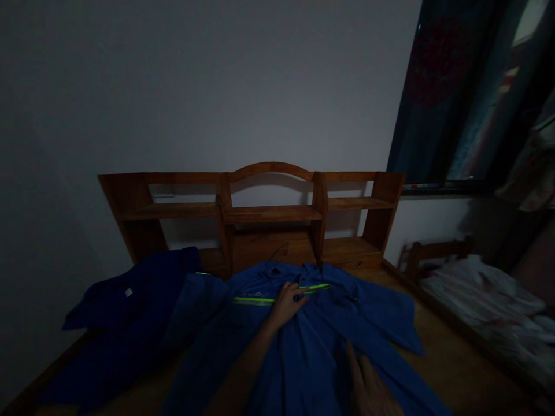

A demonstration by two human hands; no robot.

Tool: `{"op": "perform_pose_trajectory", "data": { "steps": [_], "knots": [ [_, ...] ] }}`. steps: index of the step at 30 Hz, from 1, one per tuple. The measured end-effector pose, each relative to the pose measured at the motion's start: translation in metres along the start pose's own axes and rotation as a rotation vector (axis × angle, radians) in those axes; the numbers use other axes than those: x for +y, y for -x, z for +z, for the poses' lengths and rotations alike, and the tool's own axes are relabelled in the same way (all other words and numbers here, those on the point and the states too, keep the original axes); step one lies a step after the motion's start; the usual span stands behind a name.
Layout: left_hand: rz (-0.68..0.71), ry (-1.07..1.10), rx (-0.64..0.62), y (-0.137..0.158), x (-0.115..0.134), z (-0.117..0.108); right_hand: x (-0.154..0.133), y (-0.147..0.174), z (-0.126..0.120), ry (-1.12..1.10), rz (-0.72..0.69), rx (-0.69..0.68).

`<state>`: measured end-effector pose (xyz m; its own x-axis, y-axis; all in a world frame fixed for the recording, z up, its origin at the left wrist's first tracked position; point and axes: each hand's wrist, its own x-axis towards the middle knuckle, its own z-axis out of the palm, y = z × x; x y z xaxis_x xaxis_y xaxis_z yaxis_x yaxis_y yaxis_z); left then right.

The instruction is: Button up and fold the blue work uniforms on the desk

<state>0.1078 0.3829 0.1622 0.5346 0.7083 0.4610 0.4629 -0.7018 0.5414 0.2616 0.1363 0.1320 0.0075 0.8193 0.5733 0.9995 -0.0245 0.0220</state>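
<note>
A blue jacket [277, 346] with a collar and bright yellow-green strips across the chest lies spread out, front side up. My left hand [288, 301] is at its upper middle, between the strips, with thumb and fingers closed on a bit of the cloth near the front opening. Lower down on the right side of the jacket, my right hand [368, 384] is held with its fingers stretched out and a little apart. It looks somewhat blurred, and whether it touches the cloth I cannot tell.
A darker blue garment [130, 306] lies crumpled to the left. Behind stands a wooden shelf unit [273, 215] against the white wall. The wooden surface [442, 370] shows at the right, with pale bundled cloth [481, 289] beyond its edge. A dark window [459, 115] is at upper right.
</note>
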Motion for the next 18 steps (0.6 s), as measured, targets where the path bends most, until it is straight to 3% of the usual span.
{"op": "perform_pose_trajectory", "data": {
  "steps": [12, 15, 18],
  "knots": [
    [0.218, -0.162, -0.041, 0.015, 0.024, -0.016, -0.006, 0.001, -0.023, 0.164, -0.169, -0.037],
    [0.269, -0.189, -0.039, 0.018, 0.033, -0.02, 0.019, 0.011, -0.029, 0.202, -0.132, -0.05],
    [0.301, -0.191, -0.054, 0.019, 0.042, -0.021, 0.062, 0.03, -0.036, 0.237, -0.036, -0.026]
  ]
}}
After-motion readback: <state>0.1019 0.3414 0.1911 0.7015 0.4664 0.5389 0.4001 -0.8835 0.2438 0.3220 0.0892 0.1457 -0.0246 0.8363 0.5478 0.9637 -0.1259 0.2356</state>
